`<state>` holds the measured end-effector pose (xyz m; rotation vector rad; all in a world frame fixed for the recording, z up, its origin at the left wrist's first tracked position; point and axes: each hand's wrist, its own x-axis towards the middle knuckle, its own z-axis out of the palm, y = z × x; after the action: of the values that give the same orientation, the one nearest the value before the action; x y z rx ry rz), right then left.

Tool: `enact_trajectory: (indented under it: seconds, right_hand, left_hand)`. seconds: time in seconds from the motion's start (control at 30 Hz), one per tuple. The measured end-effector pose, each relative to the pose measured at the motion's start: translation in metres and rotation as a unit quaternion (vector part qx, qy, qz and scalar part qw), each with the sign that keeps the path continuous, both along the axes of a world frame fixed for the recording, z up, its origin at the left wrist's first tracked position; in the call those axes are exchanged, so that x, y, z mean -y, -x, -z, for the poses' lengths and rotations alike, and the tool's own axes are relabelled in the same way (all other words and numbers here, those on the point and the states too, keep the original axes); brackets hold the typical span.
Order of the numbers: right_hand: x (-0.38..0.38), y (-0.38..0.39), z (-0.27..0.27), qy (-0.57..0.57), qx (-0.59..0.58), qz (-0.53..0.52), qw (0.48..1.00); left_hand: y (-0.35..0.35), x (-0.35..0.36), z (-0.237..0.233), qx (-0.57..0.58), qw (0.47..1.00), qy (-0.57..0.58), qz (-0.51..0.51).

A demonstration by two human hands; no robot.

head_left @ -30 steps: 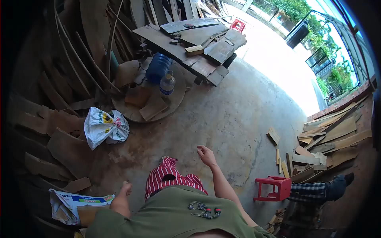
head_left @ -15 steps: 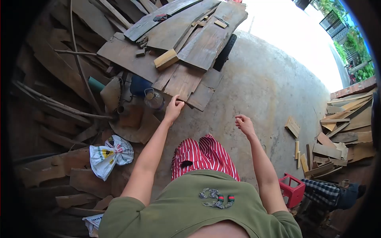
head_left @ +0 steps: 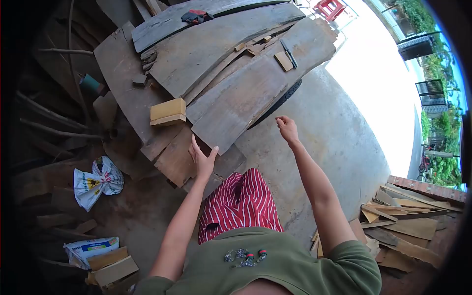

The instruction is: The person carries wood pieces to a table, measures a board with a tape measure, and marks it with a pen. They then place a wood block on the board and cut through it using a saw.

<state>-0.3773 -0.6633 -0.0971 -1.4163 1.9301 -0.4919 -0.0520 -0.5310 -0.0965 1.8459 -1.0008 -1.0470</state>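
My left hand [head_left: 202,156] is at the near end of a long grey-brown board [head_left: 246,93], thumb and fingers spread, with nothing in it. My right hand [head_left: 286,129] is over the concrete floor to the right of that board, its fingers curled together; whether it holds something small I cannot make out. A yellowish wood block [head_left: 168,112] sits on the boards up and left of my left hand. Farther up the long board lie a small flat wood piece [head_left: 283,61] and a dark pen-like tool [head_left: 289,53].
Dark red and black gloves [head_left: 196,17] lie on the far boards. A tied white bag [head_left: 98,183] is on the left. Scrap wood [head_left: 413,226] is piled at the lower right. A tyre [head_left: 278,102] shows under the boards, and a red stool [head_left: 329,9] stands beyond.
The view has moved closer to the stacked boards and turned. My left hand has opened wider and reached the long board's near end. My right hand has moved forward, alongside the boards.
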Motion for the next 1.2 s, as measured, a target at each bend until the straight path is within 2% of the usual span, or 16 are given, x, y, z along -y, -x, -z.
enact_trajectory:
  seconds: [0.03, 0.1, 0.3, 0.37, 0.47, 0.57, 0.63, 0.67, 0.7, 0.73, 0.87, 0.93, 1.0, 1.03, 1.17, 1.2]
  right_hand:
    - [0.012, 0.01, 0.008, 0.01, -0.006, 0.023, 1.0]
    - [0.064, 0.036, 0.021, 0.016, -0.028, 0.043, 0.999]
    - [0.259, 0.105, 0.079, 0.191, -0.165, -0.022, 0.967]
    - [0.311, 0.11, 0.077, 0.168, -0.202, -0.024, 0.965]
    - [0.359, 0.116, 0.084, 0.159, -0.26, -0.067, 0.95]
    - [0.377, 0.117, 0.081, 0.082, -0.252, -0.137, 0.955]
    - [0.39, 0.128, 0.085, 0.047, -0.183, -0.15, 0.97]
    - [0.389, 0.132, 0.087, 0.088, -0.186, -0.159, 0.966]
    - [0.381, 0.135, 0.084, 0.205, -0.193, -0.178, 0.943]
    - [0.372, 0.132, 0.072, 0.226, -0.153, -0.171, 0.947]
    - [0.297, 0.104, 0.024, 0.141, -0.042, -0.155, 0.977]
    - [0.262, 0.097, 0.025, 0.076, 0.002, -0.213, 0.974]
    - [0.234, 0.091, 0.045, 0.075, -0.03, -0.278, 0.957]
    - [0.219, 0.08, 0.04, 0.143, -0.068, -0.283, 0.946]
    - [0.227, 0.063, 0.029, 0.027, -0.049, -0.227, 0.972]
    - [0.231, 0.062, 0.041, 0.05, -0.082, -0.225, 0.97]
  left_hand:
    - [0.002, 0.002, -0.001, 0.011, 1.0, -0.019, -0.007]
    - [0.016, 0.02, 0.0, -0.139, 0.987, -0.009, -0.078]
    - [0.052, 0.047, -0.002, -0.018, 0.986, -0.025, -0.164]
    - [0.063, 0.049, -0.015, -0.081, 0.958, -0.1, -0.257]
    - [0.077, 0.059, 0.003, 0.004, 0.951, -0.134, -0.278]
    - [0.08, 0.062, 0.008, 0.018, 0.942, -0.142, -0.304]
    - [0.081, 0.063, 0.007, 0.018, 0.935, -0.155, -0.319]
    - [0.083, 0.067, 0.001, 0.003, 0.929, -0.147, -0.339]
    - [0.082, 0.068, -0.002, 0.01, 0.922, -0.146, -0.359]
    - [0.08, 0.069, -0.003, 0.003, 0.921, -0.169, -0.35]
    - [0.081, 0.073, -0.005, -0.008, 0.917, -0.188, -0.351]
    - [0.085, 0.074, -0.003, 0.003, 0.913, -0.194, -0.359]
    - [0.084, 0.069, 0.003, -0.002, 0.913, -0.201, -0.355]
    - [0.083, 0.069, 0.007, -0.018, 0.913, -0.199, -0.356]
    - [0.087, 0.065, 0.021, -0.012, 0.912, -0.184, -0.366]
    - [0.088, 0.062, 0.031, -0.03, 0.916, -0.157, -0.368]
